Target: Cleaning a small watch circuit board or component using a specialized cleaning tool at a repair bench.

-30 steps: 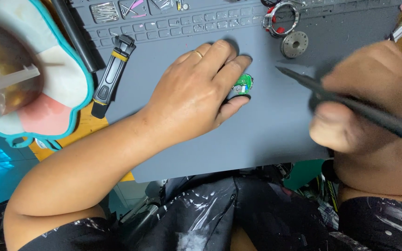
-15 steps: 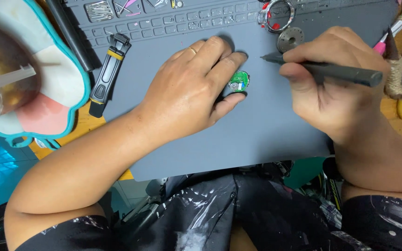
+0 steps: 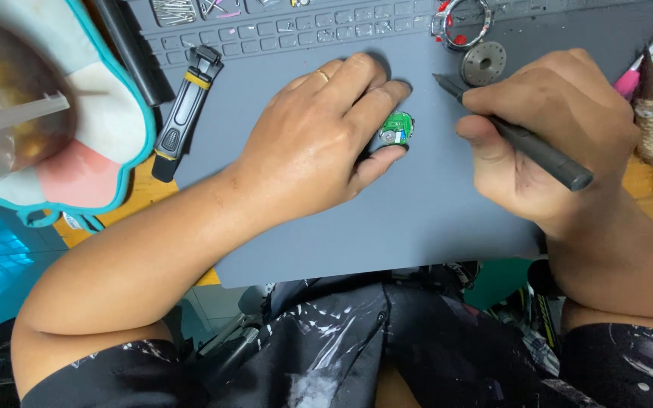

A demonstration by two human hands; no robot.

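Grey work mat (image 3: pixel 417 227) covers the bench and serves as the reference for every position below.

Near the mat's centre, the left hand (image 3: pixel 319 143) pins a small round green movement (image 3: pixel 396 128) between thumb and fingertips; the fingers are closed on it and it rests on the mat. Just right of the movement, the right hand (image 3: pixel 546 128) is closed around a dark pen-shaped tool (image 3: pixel 515 140), tip aimed toward the movement but apart from it.

At the mat's upper edge lie a round metal case ring (image 3: pixel 462 23) and, just below it, a perforated metal disc (image 3: pixel 483 63). At the upper left lies a black-and-yellow case opener (image 3: pixel 185 113).

Status, as judged: the movement is out of its case and secured, and the case parts are set aside. Tool contact with the movement is not yet made, and the work on it remains to be done.
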